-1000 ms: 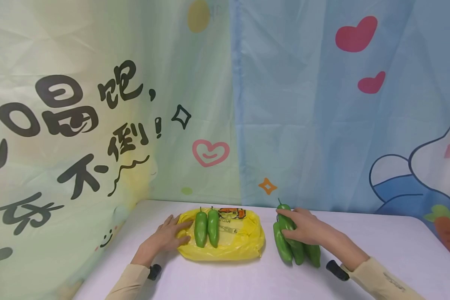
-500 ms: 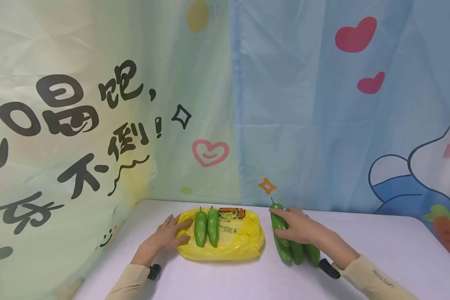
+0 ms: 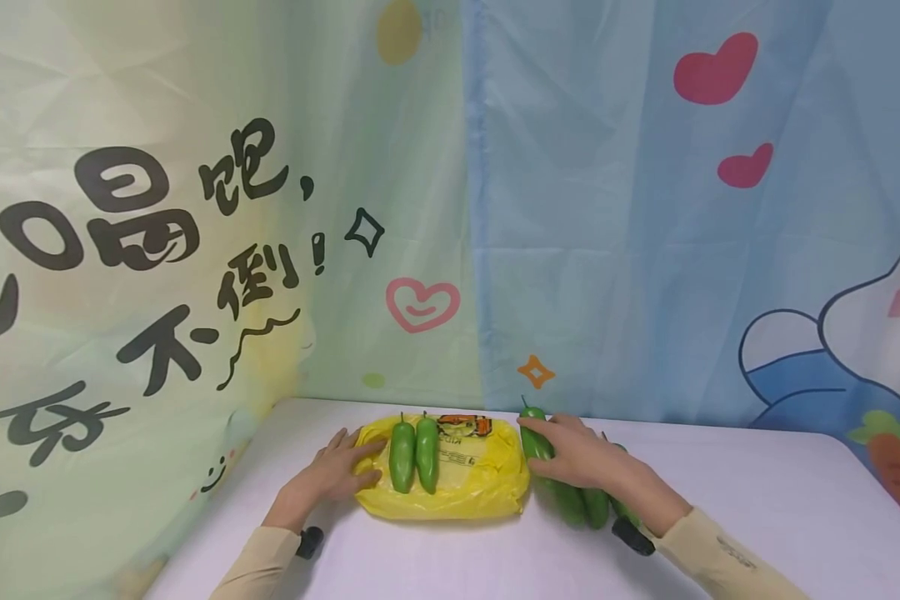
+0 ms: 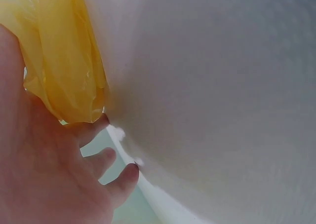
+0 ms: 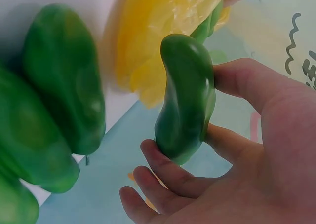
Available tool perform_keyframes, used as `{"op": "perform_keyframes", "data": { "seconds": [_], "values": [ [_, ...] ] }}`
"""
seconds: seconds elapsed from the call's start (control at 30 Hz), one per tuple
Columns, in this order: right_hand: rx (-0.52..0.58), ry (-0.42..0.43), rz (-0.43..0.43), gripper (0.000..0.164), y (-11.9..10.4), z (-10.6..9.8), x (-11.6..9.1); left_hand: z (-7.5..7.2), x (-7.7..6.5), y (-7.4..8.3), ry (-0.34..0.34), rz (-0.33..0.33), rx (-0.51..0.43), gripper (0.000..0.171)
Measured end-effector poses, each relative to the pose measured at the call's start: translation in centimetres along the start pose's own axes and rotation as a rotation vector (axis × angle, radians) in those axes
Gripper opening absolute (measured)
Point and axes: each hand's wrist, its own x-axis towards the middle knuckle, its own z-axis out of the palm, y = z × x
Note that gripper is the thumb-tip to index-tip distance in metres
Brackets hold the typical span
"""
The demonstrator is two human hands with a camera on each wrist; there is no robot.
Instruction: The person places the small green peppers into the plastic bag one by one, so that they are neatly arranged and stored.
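Note:
In the head view my right hand (image 3: 581, 452) holds a green pepper (image 3: 534, 433) between thumb and fingers, just right of the yellow plastic bag (image 3: 487, 492). The right wrist view shows that pepper (image 5: 185, 98) lifted off the table, pinched along its sides. Two more green peppers (image 3: 402, 458) lie side by side on top of the bag. My left hand (image 3: 337, 467) rests against the bag's left side with fingers spread. Up close in the left wrist view, the yellow plastic (image 4: 69, 56) touches that hand (image 4: 59, 160).
Several other green peppers (image 5: 64, 81) lie on the table, partly hidden under my right hand and forearm in the head view. The white table (image 3: 435, 567) ends at a printed cloth backdrop (image 3: 570, 250).
My right hand has moved left with the pepper, away from the pile and up to the bag's right edge. The left hand, the bag and its two peppers stay in place.

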Motion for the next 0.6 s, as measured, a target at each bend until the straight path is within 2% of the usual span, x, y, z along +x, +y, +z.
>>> {"op": "perform_keyframes", "data": {
  "seconds": [0.6],
  "values": [
    [0.029, -0.025, 0.001, 0.063, -2.4, 0.7, 1.7, -0.2, -0.1, 0.1, -0.009, -0.005, 0.008, 0.057]
  ]
}}
